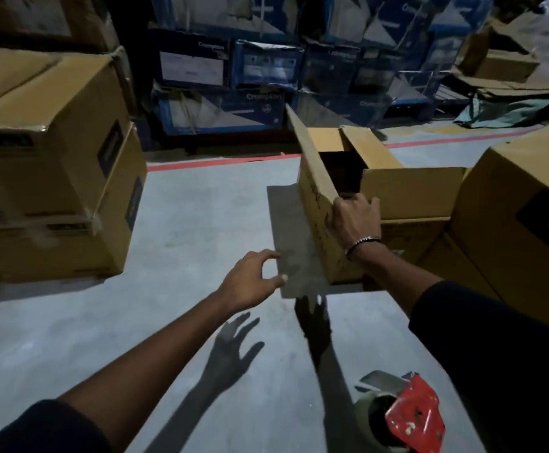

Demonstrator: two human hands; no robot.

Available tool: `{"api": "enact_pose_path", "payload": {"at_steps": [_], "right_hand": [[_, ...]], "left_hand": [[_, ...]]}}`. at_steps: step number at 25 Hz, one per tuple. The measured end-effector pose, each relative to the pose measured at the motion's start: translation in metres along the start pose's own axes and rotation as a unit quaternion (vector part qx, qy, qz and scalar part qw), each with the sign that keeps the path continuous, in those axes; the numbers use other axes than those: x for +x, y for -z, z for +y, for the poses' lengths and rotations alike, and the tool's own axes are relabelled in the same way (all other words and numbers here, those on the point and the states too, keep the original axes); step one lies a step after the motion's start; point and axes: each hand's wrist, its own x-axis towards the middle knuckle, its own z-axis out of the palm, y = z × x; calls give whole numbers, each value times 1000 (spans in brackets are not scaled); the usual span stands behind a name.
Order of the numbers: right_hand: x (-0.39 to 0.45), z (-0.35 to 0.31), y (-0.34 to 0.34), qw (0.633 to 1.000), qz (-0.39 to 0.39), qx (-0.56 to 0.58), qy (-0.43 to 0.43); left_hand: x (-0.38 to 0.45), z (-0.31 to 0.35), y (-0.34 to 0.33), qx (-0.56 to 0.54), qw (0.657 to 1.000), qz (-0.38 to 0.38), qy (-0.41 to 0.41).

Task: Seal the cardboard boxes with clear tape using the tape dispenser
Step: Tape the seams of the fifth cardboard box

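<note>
An open cardboard box [407, 191] is held off the floor at centre right, its flaps up and its inside dark. My right hand [355, 220] grips the near corner of its rim, fingers curled over the edge. A long flap [291, 243] hangs down on the box's left side. My left hand [250, 279] is at that flap's lower edge with thumb and fingers curled toward it; whether they pinch it is unclear. The tape dispenser [400, 410], red with a roll of clear tape, lies on the floor at the lower right, away from both hands.
Two closed brown boxes [47, 158] are stacked at the left. Another brown box [525, 223] stands at the right. Blue printed cartons [234, 76] line the back behind a red floor stripe [221, 161]. Flattened cardboard [512, 70] lies at the back right. Grey floor [185, 223] spreads between.
</note>
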Motion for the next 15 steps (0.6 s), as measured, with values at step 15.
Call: {"api": "enact_pose_path", "payload": {"at_steps": [15], "right_hand": [[-222,-119,143,910,17,148,388]], "left_hand": [[-75,14,127,-255,935,89,231]]}}
